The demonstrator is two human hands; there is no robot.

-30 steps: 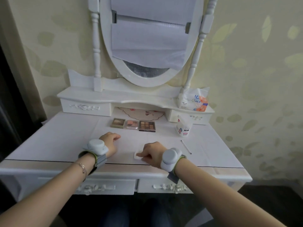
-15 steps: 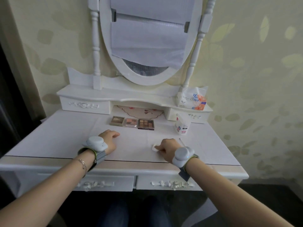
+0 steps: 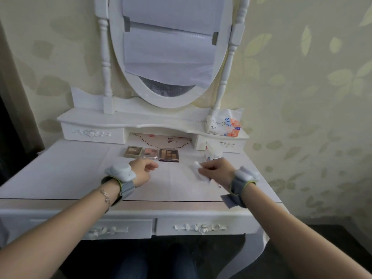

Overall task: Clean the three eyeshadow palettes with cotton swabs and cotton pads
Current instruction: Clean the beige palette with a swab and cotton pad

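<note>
Three open eyeshadow palettes lie in a row at the back of the white wooden desk (image 3: 60,170): a beige palette with brown shades (image 3: 132,151), just right of it a clear-cased pink palette (image 3: 150,153), then a dark brown palette holding a grid of tan pans (image 3: 168,155). Since a second ago the right hand (image 3: 216,171) has slid rightward and away from the desk's front edge, carrying the white cotton pad (image 3: 198,167) pinched in its curled fingers, now right of the dark palette. The left hand (image 3: 142,171) stays in front of the palettes, fingers loosely curled, holding nothing. Behind the right hand stands a small white packet (image 3: 213,153); a tissue pack (image 3: 224,123) sits on the shelf behind it.
</note>
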